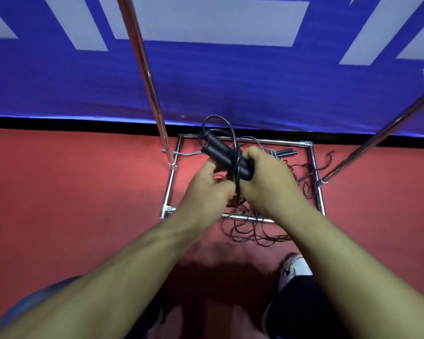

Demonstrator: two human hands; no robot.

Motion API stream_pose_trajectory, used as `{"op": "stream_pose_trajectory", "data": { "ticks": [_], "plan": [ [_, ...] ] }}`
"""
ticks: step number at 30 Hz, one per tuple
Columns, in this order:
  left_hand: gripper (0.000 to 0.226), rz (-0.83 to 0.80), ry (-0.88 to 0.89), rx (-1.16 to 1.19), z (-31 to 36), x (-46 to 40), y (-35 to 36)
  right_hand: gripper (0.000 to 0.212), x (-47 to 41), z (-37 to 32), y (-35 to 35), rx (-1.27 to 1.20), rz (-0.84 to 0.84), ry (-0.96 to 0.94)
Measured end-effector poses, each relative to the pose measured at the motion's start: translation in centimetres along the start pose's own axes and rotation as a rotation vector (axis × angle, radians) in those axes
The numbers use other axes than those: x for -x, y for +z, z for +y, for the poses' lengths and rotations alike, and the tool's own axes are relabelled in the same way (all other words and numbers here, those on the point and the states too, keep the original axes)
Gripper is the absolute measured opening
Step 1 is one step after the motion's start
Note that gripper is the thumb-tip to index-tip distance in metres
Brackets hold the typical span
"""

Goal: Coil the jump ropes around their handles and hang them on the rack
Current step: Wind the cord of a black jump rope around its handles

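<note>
Blue-and-white wall banner [206,77] fills the top, red floor [59,192] below it. Chrome rack [315,177]: square base on the floor, two poles rising out of frame, nothing seen hanging on them. Loose jump ropes [252,231] lie tangled in and over the base, a spare pair of handles [285,152] at its far side, so most of the work looks left. You hold one rope's black handles [220,152] together above the base: right hand [267,182] curled round them, left hand [206,189] pinching the cord [231,133], a few turns wrapped, one loop free.
</note>
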State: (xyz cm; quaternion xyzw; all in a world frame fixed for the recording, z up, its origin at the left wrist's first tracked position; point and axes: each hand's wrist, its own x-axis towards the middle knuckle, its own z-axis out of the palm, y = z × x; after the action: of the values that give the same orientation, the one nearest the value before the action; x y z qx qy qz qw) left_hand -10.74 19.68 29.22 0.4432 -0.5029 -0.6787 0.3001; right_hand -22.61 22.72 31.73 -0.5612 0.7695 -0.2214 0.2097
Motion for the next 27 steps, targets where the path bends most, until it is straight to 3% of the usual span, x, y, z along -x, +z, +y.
{"op": "stream_pose_trajectory", "data": {
  "ticks": [3,5,10,17,22,24,27],
  "plan": [
    [0.040,-0.131,-0.119,0.325,0.9,0.0,0.8,0.019,0.2,0.5,-0.7,0.133,0.008,-0.045],
    [0.035,-0.096,-0.208,0.455,1.0,-0.2,1.2,0.016,0.2,0.7,-0.5,0.162,-0.012,-0.065],
    [0.024,-0.029,-0.302,0.489,0.4,-0.4,1.1,0.031,0.2,1.0,0.3,0.203,-0.094,-0.075],
    [0.034,-0.020,-0.245,0.578,1.5,-0.2,0.5,0.063,-0.2,1.8,-0.3,0.006,0.088,-0.114],
    [0.029,0.018,-0.230,0.713,1.5,-0.4,0.3,0.093,-0.6,2.2,-1.0,-0.197,-0.045,-0.044],
    [0.030,0.041,-0.213,0.758,1.8,-0.7,-0.2,0.088,-0.7,2.4,-1.0,-0.366,-0.075,0.092],
    [0.027,0.053,-0.233,0.833,2.3,-0.7,-0.5,0.048,-0.5,1.6,-0.7,-0.615,-0.111,0.140]
  ]
}}
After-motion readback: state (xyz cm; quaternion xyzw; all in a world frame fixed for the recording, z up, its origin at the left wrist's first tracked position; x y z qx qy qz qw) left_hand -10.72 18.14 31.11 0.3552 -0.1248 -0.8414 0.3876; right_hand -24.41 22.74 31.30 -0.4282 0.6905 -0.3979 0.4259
